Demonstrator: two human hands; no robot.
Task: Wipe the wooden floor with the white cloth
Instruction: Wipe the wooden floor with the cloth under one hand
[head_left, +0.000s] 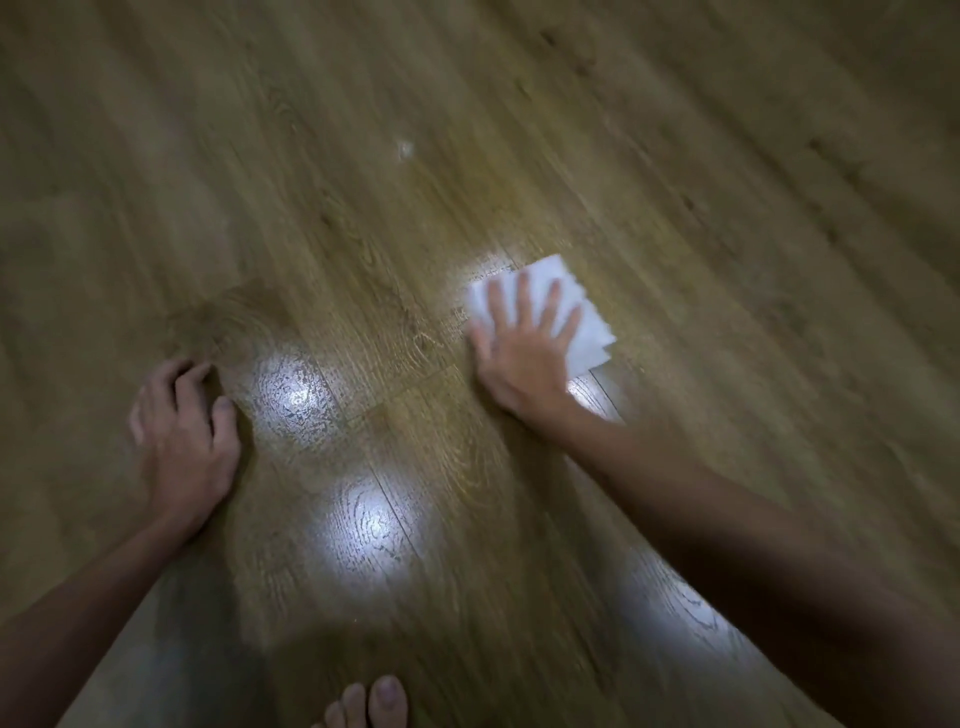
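A folded white cloth (582, 317) lies flat on the wooden floor (363, 218), right of centre. My right hand (524, 353) presses down on it, palm flat and fingers spread, covering its near left part. My left hand (182, 431) rests on the bare floor at the left, propped on its curled fingertips and holding nothing. The picture is blurred by motion.
A small pale speck (405, 149) lies on the planks beyond the cloth. Bright patches of reflected light (363, 530) shine on the boards between my arms. The toes of a bare foot (371, 701) show at the bottom edge.
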